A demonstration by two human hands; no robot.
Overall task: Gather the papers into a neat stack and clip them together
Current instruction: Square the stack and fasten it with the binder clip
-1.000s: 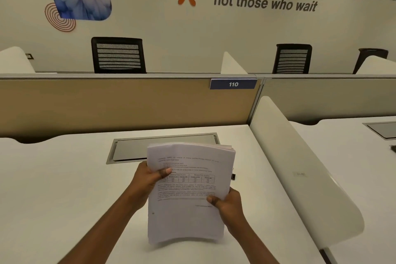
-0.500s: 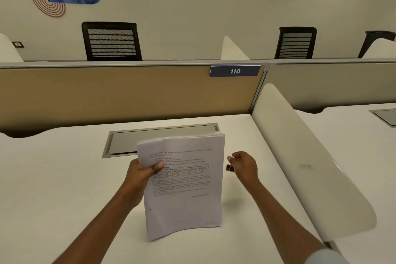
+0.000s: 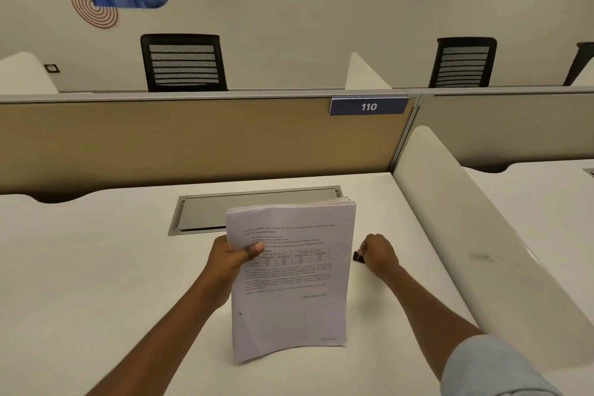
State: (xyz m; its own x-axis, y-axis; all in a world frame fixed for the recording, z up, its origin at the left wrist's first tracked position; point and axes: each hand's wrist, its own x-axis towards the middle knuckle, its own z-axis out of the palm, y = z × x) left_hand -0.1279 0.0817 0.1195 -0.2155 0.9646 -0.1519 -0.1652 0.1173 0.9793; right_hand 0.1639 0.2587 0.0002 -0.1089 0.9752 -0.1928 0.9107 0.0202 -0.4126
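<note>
Right sleeve: pale blue-grey fabric [image 3: 501, 370] at 5 o'clock of the view, nearest the camera; the forearm beyond it is bare.
Paper stack: white printed sheets [image 3: 289, 283] stand upright, lower edge on or just above the desk (contact cannot be told), at 6 o'clock of the view's centre; the front page carries text lines and a small table; the lower edge bows slightly, and the top edges are roughly aligned, fanning a little at the upper right corner.
Left hand: the hand [image 3: 231, 262] lies at 9 o'clock of the stack, closed on its left edge, thumb pressed flat on the front page and fingers hidden behind the sheets.
Binder clip: a small black clip [image 3: 358, 256] with a wire loop sits at 3 o'clock of the stack, near it but apart.
Right hand: the hand [image 3: 379, 254] lies at 3 o'clock of the clip, fingers curled and pinched onto it; whether the clip is lifted off the desk cannot be told.
Desk: smooth matte white top [image 3: 96, 267], with a rectangular grey metal cable flap [image 3: 257, 209] at 12 o'clock of the stack.
Side divider: a rounded white panel [image 3: 466, 235] at 3 o'clock of the hands.
Back partition: a tan fabric panel [image 3: 193, 138] bearing a blue plate reading 110 [image 3: 368, 106].
Chairs: two black mesh-backed chairs [image 3: 183, 63] beyond the partition, against a printed wall.
</note>
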